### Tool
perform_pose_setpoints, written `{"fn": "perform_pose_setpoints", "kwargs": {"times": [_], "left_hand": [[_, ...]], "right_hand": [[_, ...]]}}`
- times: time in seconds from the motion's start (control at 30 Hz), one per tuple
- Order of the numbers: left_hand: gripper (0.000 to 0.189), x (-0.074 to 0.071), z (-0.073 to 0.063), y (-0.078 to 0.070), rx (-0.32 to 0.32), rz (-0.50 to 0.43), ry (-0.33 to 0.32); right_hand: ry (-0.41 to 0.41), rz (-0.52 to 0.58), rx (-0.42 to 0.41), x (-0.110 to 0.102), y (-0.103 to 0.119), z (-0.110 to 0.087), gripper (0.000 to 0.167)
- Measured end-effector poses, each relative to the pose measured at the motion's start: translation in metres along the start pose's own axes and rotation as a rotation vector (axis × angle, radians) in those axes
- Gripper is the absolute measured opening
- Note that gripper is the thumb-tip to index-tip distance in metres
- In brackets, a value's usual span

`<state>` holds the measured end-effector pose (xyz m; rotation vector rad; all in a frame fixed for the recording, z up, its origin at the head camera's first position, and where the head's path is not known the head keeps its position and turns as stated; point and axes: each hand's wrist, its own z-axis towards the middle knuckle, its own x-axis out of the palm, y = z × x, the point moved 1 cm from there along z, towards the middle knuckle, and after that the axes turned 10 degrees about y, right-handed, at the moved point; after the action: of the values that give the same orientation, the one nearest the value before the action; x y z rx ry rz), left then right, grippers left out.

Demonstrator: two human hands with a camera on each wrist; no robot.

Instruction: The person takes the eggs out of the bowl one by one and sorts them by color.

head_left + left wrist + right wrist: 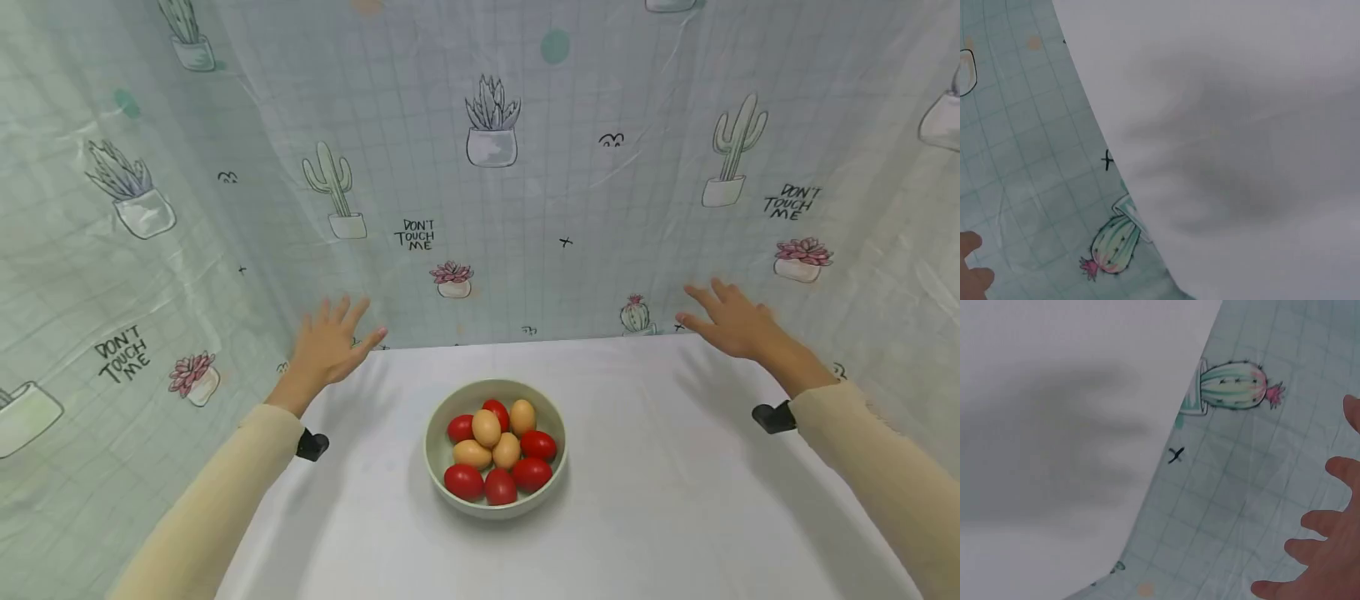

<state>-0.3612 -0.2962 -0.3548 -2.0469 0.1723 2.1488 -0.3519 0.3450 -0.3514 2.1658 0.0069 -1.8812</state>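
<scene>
Long cream sleeves [221, 508]; small black wrist cameras [312, 446].

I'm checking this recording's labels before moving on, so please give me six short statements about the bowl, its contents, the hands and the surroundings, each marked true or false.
1. The bowl holds red pieces and yellow-orange pieces. True.
2. The left hand and right hand are both apart from the bowl. True.
3. The left hand holds a red piece. False: it is empty, with its fingers spread.
4. Yellow-orange pieces outnumber red ones. False: six red and four yellow-orange show.
5. A sheet printed with potted plants hangs behind the white table. True.
6. The bowl lies tipped over. False: it stands upright on the table.
</scene>
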Motion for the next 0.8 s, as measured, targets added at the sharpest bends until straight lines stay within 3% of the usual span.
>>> {"fn": "perform_pose_setpoints", "kwargs": {"times": [0.23, 0.57, 0.8], "left_hand": [[0.086, 0.011, -0.014, -0.022, 0.02, -0.035, -0.006], [0.083, 0.026, -0.03, -0.046, 0.049, -0.174, 0.008], [0.078, 0.04, -0.039, -0.064, 0.084, -0.397, 0.019]], "right_hand": [[-0.029, -0.021, -0.075, 0.011, 0.026, -0.014, 0.075], [-0.043, -0.047, -0.162, 0.026, 0.055, -0.022, 0.071], [-0.024, 0.038, -0.24, 0.037, 0.078, -0.032, 0.067]]}}
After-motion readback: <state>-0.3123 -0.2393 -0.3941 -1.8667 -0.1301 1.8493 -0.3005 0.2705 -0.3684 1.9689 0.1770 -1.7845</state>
